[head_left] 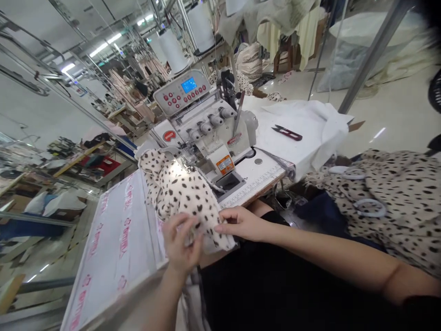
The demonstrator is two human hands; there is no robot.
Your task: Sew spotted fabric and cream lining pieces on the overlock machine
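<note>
A white fabric with dark spots (188, 193) lies over the left part of the sewing machine (213, 133), its far part under the lit needle area. My right hand (241, 224) pinches the fabric's near right edge between thumb and fingers. Over the near left part of the same fabric is my left hand (182, 239), fingers bent and apart, slightly blurred; nothing shows in its grip. The fabric's near corner hangs just below my right hand.
Dark red thread snips (287, 133) lie on white cloth (310, 124) right of the machine. More spotted fabric (403, 197) with pale rings is piled at the right. A table covered in printed white film (113, 230) stands at the left. Thread cones (172, 50) rise behind the machine.
</note>
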